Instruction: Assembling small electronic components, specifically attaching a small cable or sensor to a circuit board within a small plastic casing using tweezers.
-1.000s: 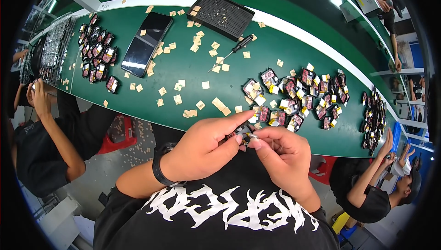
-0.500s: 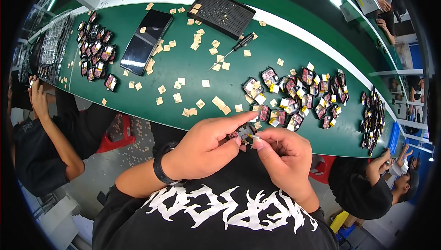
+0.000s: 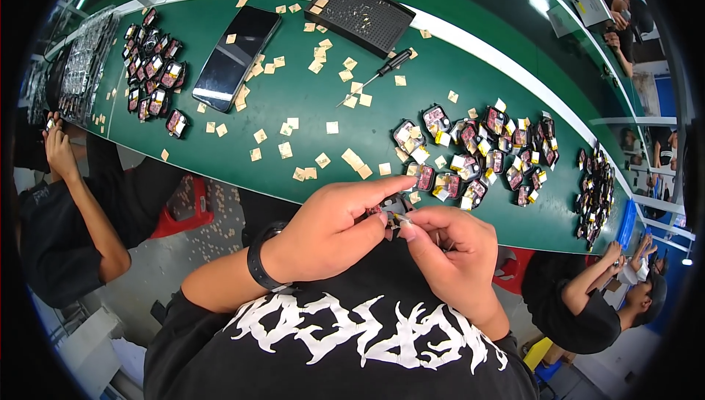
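Note:
Close to my body, over the table's near edge, my left hand (image 3: 330,227) grips a small black electronic housing (image 3: 395,204) between thumb and fingers, its index finger stretched along the far side. Inside the housing a reddish circuit board partly shows. My right hand (image 3: 459,253) pinches a small whitish piece with a yellow part (image 3: 401,218) at the right side of the housing. Fingertips cover much of it, so its exact kind is unclear. Just beyond my fingers lie several similar open housings (image 3: 446,185) with reddish boards and white-and-yellow pieces.
Small tan square pieces (image 3: 285,150) are scattered over the green table (image 3: 242,157). A black smartphone (image 3: 236,58), a screwdriver (image 3: 374,77) and a black perforated tray (image 3: 360,18) lie farther back. More housings sit at left (image 3: 153,69) and far right (image 3: 593,194). Co-workers sit on both sides.
My right thumb and fingertips have moved slightly left, closer in on the housing, and cover more of the whitish piece. The view has shifted a little; both hands keep their grips.

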`<state>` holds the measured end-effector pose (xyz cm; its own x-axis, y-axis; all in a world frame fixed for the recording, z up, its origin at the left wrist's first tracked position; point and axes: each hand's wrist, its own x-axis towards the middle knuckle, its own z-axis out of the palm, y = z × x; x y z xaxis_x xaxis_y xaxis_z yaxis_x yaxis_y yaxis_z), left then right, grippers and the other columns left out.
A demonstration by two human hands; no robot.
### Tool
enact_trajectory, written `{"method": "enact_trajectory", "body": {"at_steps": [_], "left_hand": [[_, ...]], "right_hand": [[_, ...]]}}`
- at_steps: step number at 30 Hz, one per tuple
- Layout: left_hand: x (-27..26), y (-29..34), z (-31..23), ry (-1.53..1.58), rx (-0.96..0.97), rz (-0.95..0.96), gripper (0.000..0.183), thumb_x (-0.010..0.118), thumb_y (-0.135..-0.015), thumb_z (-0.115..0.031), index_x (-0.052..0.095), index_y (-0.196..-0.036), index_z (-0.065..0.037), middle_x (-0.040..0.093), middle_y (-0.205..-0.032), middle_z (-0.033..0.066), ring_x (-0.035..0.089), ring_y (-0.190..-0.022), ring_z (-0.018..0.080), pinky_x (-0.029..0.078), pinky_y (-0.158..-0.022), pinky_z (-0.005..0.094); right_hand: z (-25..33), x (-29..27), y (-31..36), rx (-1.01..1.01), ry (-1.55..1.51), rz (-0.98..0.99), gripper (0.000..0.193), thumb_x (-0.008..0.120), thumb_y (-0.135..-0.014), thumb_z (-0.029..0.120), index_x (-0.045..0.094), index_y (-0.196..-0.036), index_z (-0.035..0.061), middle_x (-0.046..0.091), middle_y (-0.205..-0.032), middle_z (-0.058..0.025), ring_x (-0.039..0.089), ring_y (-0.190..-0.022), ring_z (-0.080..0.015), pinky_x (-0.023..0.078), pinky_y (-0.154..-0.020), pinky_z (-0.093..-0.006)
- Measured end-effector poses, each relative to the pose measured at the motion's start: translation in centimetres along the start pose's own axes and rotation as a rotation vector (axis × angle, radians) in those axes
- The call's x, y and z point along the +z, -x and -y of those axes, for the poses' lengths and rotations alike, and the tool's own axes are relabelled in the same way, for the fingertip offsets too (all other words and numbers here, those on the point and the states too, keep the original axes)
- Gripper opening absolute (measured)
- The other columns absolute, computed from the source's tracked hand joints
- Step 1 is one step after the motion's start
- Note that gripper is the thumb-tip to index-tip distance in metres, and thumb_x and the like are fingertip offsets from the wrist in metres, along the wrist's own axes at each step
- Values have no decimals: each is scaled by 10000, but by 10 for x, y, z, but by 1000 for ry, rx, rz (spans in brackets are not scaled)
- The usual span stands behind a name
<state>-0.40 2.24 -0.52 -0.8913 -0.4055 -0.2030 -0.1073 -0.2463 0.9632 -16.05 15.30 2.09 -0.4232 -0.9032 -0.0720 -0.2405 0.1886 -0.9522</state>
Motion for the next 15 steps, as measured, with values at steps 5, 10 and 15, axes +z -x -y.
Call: {"method": "enact_trajectory", "body": {"at_steps": [5,10,15], "left_hand": [[0,-2,8,-56,56,-19,499,506,-953,45,514,-1450,9,689,-999,43,622,-870,75,507,-781,245],[2,-2,3,-154,93,-42,493,539,-937,40,523,-1430,24,703,-998,93,647,-882,114,505,-805,260],[2,-1,4,-246,155,-56,496,542,-938,40,508,-1434,37,697,-1014,119,667,-897,159,515,-815,287]], "right_hand": [[-1,1,-2,-37,80,18,131,772,-845,-6,731,-969,-14,730,-830,-99,634,-610,-105,515,-576,-237],[-7,5,-12,-148,160,10,134,783,-843,4,749,-972,-4,689,-771,-81,579,-591,-121,485,-573,-256],[-10,7,-13,-157,210,8,115,788,-841,11,753,-949,-9,682,-767,-78,571,-603,-124,439,-537,-267]]}}
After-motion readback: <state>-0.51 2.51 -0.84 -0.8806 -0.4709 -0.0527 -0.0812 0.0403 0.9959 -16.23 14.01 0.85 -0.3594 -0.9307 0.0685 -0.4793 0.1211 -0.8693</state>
